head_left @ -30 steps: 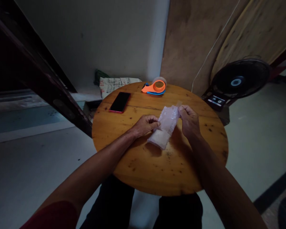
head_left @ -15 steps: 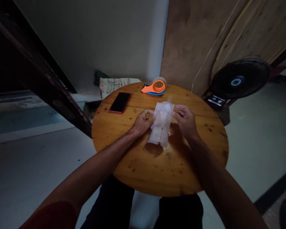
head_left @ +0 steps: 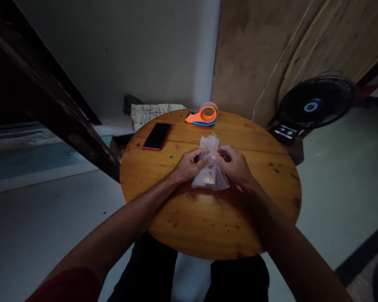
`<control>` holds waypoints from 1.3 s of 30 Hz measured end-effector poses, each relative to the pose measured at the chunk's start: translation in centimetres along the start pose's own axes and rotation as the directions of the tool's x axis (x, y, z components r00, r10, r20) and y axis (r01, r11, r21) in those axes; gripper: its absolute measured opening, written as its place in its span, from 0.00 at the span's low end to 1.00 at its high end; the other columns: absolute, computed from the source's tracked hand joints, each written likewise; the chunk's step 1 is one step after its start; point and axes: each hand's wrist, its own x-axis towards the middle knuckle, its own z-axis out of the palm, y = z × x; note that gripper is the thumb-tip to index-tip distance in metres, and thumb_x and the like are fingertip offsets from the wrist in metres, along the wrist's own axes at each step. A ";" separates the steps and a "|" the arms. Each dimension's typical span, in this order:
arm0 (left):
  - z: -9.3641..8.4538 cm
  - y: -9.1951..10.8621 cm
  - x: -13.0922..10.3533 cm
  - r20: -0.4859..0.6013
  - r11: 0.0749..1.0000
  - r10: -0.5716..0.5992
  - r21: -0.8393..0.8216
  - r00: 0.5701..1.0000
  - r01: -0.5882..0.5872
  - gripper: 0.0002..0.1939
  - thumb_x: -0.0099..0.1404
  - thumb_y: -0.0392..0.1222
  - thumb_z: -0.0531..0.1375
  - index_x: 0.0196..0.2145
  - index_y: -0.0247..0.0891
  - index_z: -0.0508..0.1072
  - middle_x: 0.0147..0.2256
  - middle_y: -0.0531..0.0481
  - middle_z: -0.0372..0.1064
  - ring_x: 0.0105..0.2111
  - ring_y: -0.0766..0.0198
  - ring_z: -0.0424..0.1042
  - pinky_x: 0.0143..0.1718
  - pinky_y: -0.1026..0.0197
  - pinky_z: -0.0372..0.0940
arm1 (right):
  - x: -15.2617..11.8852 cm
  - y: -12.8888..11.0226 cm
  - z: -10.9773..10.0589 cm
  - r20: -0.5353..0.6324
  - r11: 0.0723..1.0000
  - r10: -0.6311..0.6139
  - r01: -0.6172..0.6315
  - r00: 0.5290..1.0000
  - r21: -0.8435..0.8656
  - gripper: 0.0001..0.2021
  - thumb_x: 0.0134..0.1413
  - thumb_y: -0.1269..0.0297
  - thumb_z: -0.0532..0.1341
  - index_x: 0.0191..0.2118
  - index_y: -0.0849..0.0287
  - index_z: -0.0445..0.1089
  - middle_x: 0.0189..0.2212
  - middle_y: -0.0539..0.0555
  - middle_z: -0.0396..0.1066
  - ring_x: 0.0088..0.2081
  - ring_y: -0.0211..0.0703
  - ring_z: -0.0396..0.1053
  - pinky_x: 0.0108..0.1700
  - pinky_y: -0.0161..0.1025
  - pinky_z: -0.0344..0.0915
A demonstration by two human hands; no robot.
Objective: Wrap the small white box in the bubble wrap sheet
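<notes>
A translucent bubble-wrap packet (head_left: 208,178) is pinched at its middle between my two hands, over the round wooden table (head_left: 176,218). Its lower part flares out and shows something pale inside that I cannot make out. My left hand (head_left: 190,164) grips the packet's left side with curled fingers. On its right side, my right hand (head_left: 233,163) holds it between thumb and fingers. Behind the packet stands an orange and blue tape dispenser (head_left: 203,116) with a roll of clear tape. A dark phone with a red edge (head_left: 157,136) lies at the back left.
A black fan (head_left: 311,107) stands beyond the table's right edge. Behind the table's back left edge lies a printed sack (head_left: 145,113) by the wall. A dark wooden frame (head_left: 85,142) slants down at the left. A thin cord hangs at the back.
Both hands have come closer together, my right hand moving left. The packet, flatter and longer before, is now gathered at its middle and spread out at the bottom.
</notes>
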 end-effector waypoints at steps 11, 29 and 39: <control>-0.3 0.7 0.0 -0.061 0.997 -0.042 -0.073 0.997 0.038 0.25 0.58 0.40 0.60 0.54 0.34 0.71 0.39 0.48 0.74 0.33 0.66 0.70 0.35 0.66 0.64 | 0.6 0.8 -0.5 -0.161 0.965 0.118 -0.076 0.980 0.250 0.08 0.52 0.61 0.57 0.26 0.56 0.68 0.22 0.49 0.68 0.26 0.39 0.65 0.31 0.37 0.61; -0.9 1.2 0.3 -0.249 0.988 -0.027 0.140 0.968 0.063 0.24 0.49 0.48 0.68 0.43 0.38 0.73 0.45 0.45 0.68 0.35 0.65 0.68 0.34 0.64 0.63 | 1.0 1.2 0.0 0.032 0.849 0.333 -0.315 0.942 0.423 0.18 0.42 0.51 0.66 0.37 0.58 0.71 0.30 0.52 0.72 0.27 0.39 0.68 0.30 0.37 0.65; -1.6 2.8 -0.3 -0.216 0.937 -0.073 0.320 0.974 0.141 0.15 0.52 0.51 0.66 0.27 0.36 0.70 0.23 0.55 0.64 0.25 0.68 0.61 0.26 0.65 0.54 | 0.8 0.7 -0.2 -0.094 0.934 0.118 -0.078 0.989 0.349 0.13 0.53 0.53 0.59 0.35 0.57 0.74 0.32 0.53 0.74 0.35 0.43 0.71 0.40 0.41 0.66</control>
